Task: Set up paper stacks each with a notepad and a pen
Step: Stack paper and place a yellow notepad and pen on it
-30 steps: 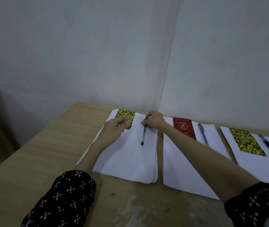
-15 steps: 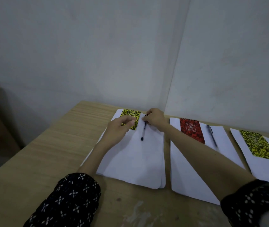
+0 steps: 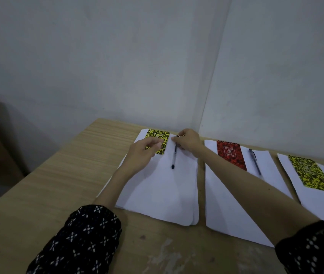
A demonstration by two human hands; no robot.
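Right hand (image 3: pixel 188 142) pinches the far end of the pen (image 3: pixel 174 155) on the left paper stack (image 3: pixel 161 190). Left hand (image 3: pixel 144 153), fingers loosely curled, rests on the yellow notepad (image 3: pixel 160 138) beside it.

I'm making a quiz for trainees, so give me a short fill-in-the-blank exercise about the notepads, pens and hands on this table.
1. The middle white paper stack carries a spiral notepad whose cover is ____.
2. The right hand has its grip on the top end of a black ____.
3. The left hand rests partly over the ____-and-black speckled notepad.
4. Each stack lies on a ____ table.

Missing words: red; pen; yellow; wooden
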